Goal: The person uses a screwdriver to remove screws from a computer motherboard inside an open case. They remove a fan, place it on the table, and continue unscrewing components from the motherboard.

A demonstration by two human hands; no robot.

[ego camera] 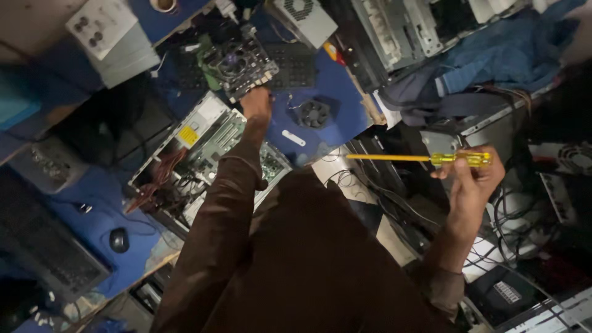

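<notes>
Holding: right hand (472, 182) clenched round the clear yellow handle of a screwdriver (425, 158), raised off to the side, well apart from the desk; its long yellow shaft points back toward the work.
Left hand: left hand (257, 103) stretched forward in a brown sleeve, fingers closed on the near edge of a loose circuit board (239, 65) that carries a round cooler with a fan.
Board position: at the far side of the blue desk (336, 92), just beyond the open case and tilted, partly over a black keyboard (295, 66).
Open case: desktop computer case (206, 157) lying on its side with the panel off; green board, bundled red and black wires and a metal box with a yellow label show inside.
Nearby loose parts: small black fan (313, 114) and a short white strip (294, 138) on the blue surface, just right of the arm.
Other desk items: black mouse (119, 240) and a second dark keyboard (46, 246) toward the near left.
Surroundings: more bare metal cases, tangled cables and blue cloth (505, 52) crowd the right side.
Progress, judged: case opened and one board apparently out and in hand; screwdriver not engaged with any screw; the case's own parts appear still in place, so much seems left.
</notes>
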